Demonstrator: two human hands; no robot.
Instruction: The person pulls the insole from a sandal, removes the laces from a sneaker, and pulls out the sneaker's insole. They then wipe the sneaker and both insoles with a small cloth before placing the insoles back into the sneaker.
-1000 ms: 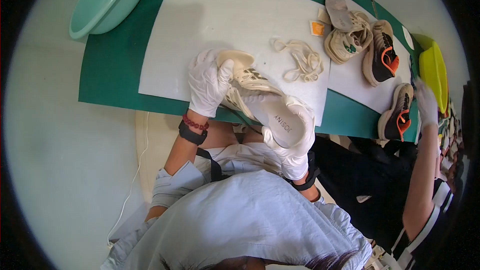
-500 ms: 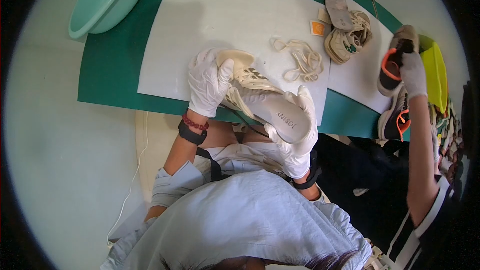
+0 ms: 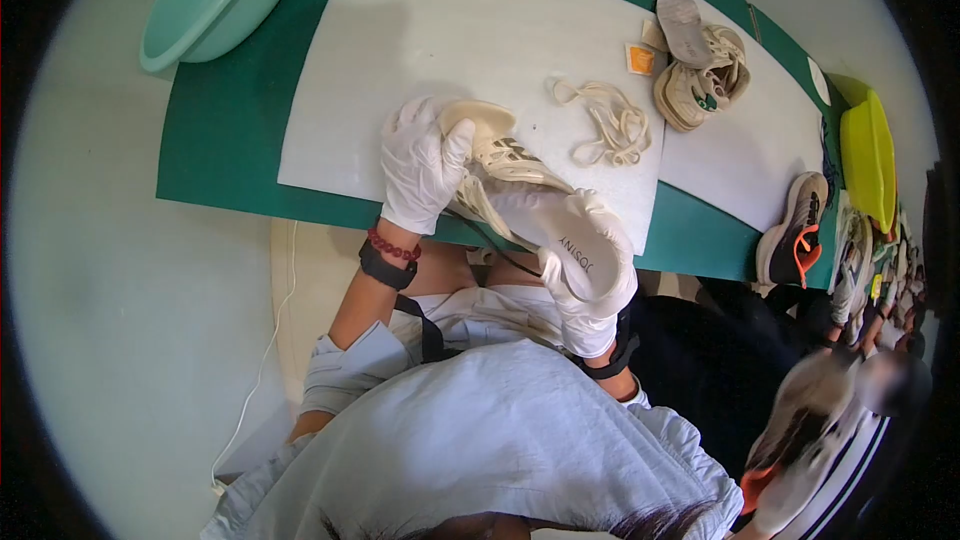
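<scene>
The left hand (image 3: 422,165) is closing its fingers around one end of the cream shoe (image 3: 515,162); the right hand (image 3: 598,290) is curling around the insole (image 3: 578,250) at the other. Both hands are holding the shoe over the green table's (image 3: 225,165) near edge, loose laces (image 3: 622,130) lying beyond.

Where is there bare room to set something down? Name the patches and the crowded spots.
Bare: the white sheet, between its left edge and the left hand; the second sheet, between the cream shoe and the dark shoe. Crowded: around the laces and orange packet; the near edge, where that hand and the right hand hold the JOSINY shoe.
</scene>
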